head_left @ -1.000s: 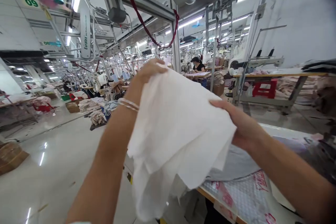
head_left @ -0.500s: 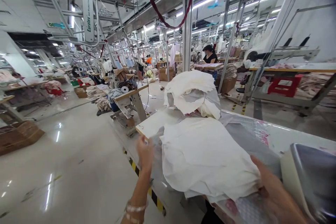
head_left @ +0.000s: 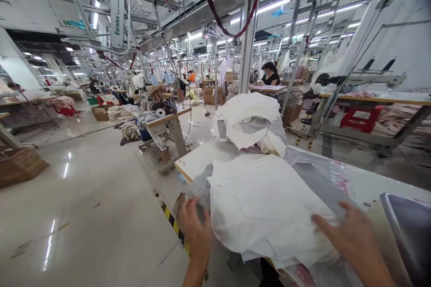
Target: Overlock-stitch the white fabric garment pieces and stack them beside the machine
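Observation:
A stack of white fabric pieces (head_left: 266, 206) lies on the near part of the table, over a thin grey translucent sheet (head_left: 316, 179). At its left side is my left hand (head_left: 198, 228), slightly blurred, with the fingers curved and apart beside the sheet's loose edge. On the stack's right edge, the thumb of my right hand (head_left: 353, 237) touches or hovers just over the cloth; its fingers are spread. A crumpled heap of white fabric (head_left: 249, 119) sits farther back on the table.
The white table (head_left: 198, 157) has a wooden edge. A cream-and-metal machine part (head_left: 400, 237) stands at the right. A sewing table (head_left: 164, 119) is ahead left, a person (head_left: 270, 74) sits farther back, and a cardboard box (head_left: 20, 166) is on the floor at left.
My left hand has come down and nearer, off the table's corner, its fingers loosening. My right hand has let go of the stack's right edge and spread over it.

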`<state>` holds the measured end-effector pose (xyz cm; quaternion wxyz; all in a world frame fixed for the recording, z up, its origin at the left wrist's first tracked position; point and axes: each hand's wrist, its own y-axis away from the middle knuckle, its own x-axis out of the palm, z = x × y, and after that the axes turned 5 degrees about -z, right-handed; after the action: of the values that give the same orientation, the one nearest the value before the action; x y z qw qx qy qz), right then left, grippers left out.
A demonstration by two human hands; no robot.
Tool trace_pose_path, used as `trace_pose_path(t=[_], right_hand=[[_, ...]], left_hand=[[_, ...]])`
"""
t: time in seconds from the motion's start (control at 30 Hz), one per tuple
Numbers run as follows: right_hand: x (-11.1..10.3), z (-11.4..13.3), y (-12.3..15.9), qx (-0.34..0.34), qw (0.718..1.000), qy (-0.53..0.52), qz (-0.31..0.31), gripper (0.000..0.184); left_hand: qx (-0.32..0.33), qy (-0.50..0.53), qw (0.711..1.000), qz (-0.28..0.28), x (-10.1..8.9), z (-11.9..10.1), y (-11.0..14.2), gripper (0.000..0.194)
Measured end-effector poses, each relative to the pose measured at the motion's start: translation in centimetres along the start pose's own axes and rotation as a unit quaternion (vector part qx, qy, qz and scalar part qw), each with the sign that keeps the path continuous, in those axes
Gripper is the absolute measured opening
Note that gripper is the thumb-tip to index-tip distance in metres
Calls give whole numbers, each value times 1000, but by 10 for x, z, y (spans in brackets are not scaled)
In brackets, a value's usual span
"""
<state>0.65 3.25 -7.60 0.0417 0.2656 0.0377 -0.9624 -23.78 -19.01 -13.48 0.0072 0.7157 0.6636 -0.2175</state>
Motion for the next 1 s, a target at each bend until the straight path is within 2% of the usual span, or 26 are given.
trace_pose_path(t=[0.03, 0.07, 0.1, 0.13, 0.17, 0.2, 0.27, 0.37, 0.43, 0.5, 0.57, 0.6, 0.63, 0.7, 0.73, 0.8, 0.87, 0.9, 1.0], right_hand=[[3, 4, 6, -98, 994, 37, -9, 74], [8, 9, 13, -215, 974, 77, -2, 67], [15, 14, 21, -336, 935, 113, 17, 58], [23, 18, 27, -443, 885, 140, 39, 48], [33, 23, 33, -517, 840, 155, 56, 40], [41, 27, 37, -556, 813, 157, 68, 33], [53, 35, 39, -583, 796, 144, 73, 21], [46, 43, 36, -584, 801, 114, 61, 22], [29, 44, 40, -584, 805, 92, 57, 20], [11, 41, 48, -576, 807, 82, 101, 17], [-4, 34, 54, -542, 817, 87, 178, 13], [-9, 30, 55, -506, 835, 87, 197, 13], [-12, 26, 52, -453, 867, 86, 190, 17], [-12, 18, 37, -297, 946, 86, 93, 33], [-10, 13, 26, -214, 972, 92, 25, 42], [-4, 5, 0, -95, 987, 114, -65, 57], [2, -5, -21, -57, 987, 127, -81, 66], [4, -9, -29, -56, 988, 127, -72, 62], [5, -15, -36, -65, 987, 136, -62, 32]], left_hand=[[126, -37, 991, 17, 1, -9, 4, 26], [242, -76, 966, 43, 4, -18, 6, 27], [330, -112, 934, 77, 9, -28, 6, 30], [384, -141, 906, 113, 16, -38, 4, 34], [417, -163, 882, 145, 24, -48, -1, 36], [438, -181, 864, 172, 32, -56, -7, 35], [467, -193, 837, 212, 45, -71, -23, 28], [508, -170, 808, 245, 47, -82, -39, 27], [531, -151, 791, 265, 35, -82, -39, 30], [540, -127, 768, 320, 19, -79, -34, 34], [511, -90, 751, 408, 6, -77, -30, 36], [468, -70, 763, 441, 5, -79, -32, 36], [411, -58, 789, 453, 8, -83, -36, 36], [296, -55, 856, 420, 30, -95, -53, 34], [250, -71, 885, 386, 47, -103, -63, 33], [220, -111, 905, 346, 87, -118, -84, 29], [205, -160, 901, 347, 125, -129, -99, 20], [203, -182, 896, 351, 140, -131, -105, 21], [210, -222, 891, 337, 163, -130, -115, 23]])
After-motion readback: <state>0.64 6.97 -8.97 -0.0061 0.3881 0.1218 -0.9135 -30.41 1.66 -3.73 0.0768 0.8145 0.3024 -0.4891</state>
